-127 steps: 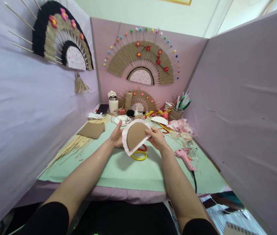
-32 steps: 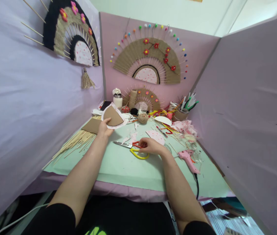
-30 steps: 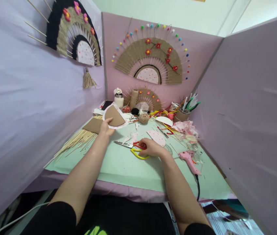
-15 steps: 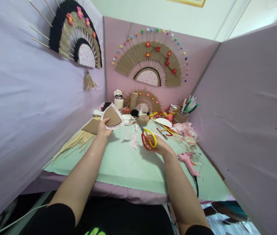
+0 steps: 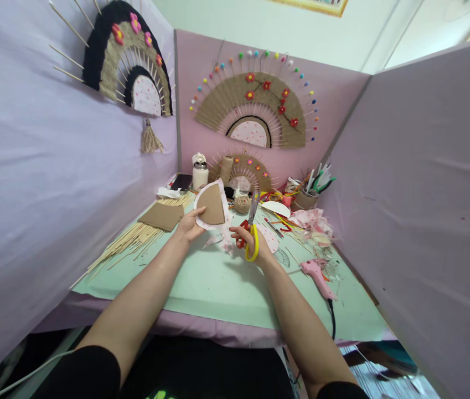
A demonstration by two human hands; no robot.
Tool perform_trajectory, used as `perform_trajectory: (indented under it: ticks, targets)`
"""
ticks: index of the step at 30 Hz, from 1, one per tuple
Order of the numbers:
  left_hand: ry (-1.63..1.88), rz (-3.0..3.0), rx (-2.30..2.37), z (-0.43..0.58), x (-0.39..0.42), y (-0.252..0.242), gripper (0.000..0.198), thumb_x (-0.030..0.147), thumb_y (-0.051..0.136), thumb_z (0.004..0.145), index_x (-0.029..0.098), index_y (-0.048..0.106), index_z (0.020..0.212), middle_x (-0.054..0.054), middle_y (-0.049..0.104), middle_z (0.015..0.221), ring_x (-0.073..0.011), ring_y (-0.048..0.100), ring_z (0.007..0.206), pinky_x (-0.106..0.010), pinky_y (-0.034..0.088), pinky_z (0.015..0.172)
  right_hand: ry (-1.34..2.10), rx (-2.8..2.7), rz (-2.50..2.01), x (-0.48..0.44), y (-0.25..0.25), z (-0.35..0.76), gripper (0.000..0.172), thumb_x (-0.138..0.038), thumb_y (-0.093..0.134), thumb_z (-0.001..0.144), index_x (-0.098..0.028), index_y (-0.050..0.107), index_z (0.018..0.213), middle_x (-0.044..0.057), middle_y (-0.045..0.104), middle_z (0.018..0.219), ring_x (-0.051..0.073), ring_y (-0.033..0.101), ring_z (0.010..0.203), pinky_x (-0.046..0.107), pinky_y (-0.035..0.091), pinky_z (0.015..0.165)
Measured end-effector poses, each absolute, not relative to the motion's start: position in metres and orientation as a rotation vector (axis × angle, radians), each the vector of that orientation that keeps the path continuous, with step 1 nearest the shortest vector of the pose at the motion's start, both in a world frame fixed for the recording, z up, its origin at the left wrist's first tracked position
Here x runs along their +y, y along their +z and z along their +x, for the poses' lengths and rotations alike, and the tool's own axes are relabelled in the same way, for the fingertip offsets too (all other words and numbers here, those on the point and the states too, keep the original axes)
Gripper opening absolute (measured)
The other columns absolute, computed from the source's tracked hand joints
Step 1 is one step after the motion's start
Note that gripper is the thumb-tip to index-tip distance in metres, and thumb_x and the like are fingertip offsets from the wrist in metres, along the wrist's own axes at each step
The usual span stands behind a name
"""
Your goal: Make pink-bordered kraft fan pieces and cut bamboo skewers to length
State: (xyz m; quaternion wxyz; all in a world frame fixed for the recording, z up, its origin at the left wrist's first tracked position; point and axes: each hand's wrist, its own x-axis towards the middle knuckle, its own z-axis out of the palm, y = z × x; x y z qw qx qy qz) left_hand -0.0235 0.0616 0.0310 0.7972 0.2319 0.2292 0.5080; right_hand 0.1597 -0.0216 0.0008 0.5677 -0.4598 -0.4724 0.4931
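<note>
My left hand (image 5: 188,226) grips a brown cardboard half-circle backed with pale pink fabric (image 5: 211,205), held upright above the green mat (image 5: 218,282). My right hand (image 5: 253,244) is closed on scissors with red and yellow handles (image 5: 252,231), blades pointing up and away, just to the right of the cardboard piece. The two hands are close together, a little apart. Fabric scraps lie on the mat under them.
A bundle of bamboo sticks (image 5: 135,239) and a brown card piece (image 5: 163,216) lie at left. A pink glue gun (image 5: 316,275) lies at right with its black cord. Twine ball (image 5: 242,204), jar, pen cup (image 5: 304,198) and fabric clutter sit at the back. Woven fans hang on the walls.
My right hand picked the scissors up off the mat and raised them, blades up. My left hand brought the cardboard piece rightward, toward the scissors.
</note>
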Motion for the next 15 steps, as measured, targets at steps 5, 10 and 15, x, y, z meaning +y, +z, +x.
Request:
perform_trajectory:
  ticks: [5, 10, 15]
  targets:
    - [0.989, 0.660, 0.442, -0.011, 0.050, 0.024, 0.048, 0.003, 0.049, 0.079, 0.012, 0.052, 0.126, -0.013, 0.070, 0.105, -0.0256, 0.066, 0.097, -0.046, 0.048, 0.093, 1.059, -1.077, -1.136, -0.023, 0.004, 0.158, 0.044, -0.050, 0.075, 0.058, -0.020, 0.047, 0.071, -0.003, 0.052, 0.059, 0.011, 0.052, 0.051, 0.023, 0.040, 0.047]
    - [0.938, 0.781, 0.375, -0.006, 0.038, 0.024, 0.048, 0.003, 0.057, 0.076, 0.015, 0.057, 0.123, -0.015, 0.067, 0.112, -0.0271, 0.066, 0.099, -0.045, 0.051, 0.090, 0.990, -1.170, -1.224, -0.026, 0.008, 0.158, 0.042, -0.047, 0.074, 0.058, -0.021, 0.043, 0.068, -0.005, 0.045, 0.052, 0.010, 0.046, 0.047, 0.024, 0.036, 0.046]
    - [0.797, 0.870, 0.381, -0.002, 0.029, 0.022, 0.047, 0.005, 0.066, 0.072, 0.014, 0.061, 0.117, -0.017, 0.066, 0.114, -0.0288, 0.065, 0.100, -0.041, 0.052, 0.089, 0.831, -1.120, -1.251, -0.026, 0.012, 0.159, 0.045, -0.050, 0.071, 0.059, -0.022, 0.040, 0.076, -0.004, 0.049, 0.060, 0.011, 0.047, 0.053, 0.026, 0.039, 0.051]
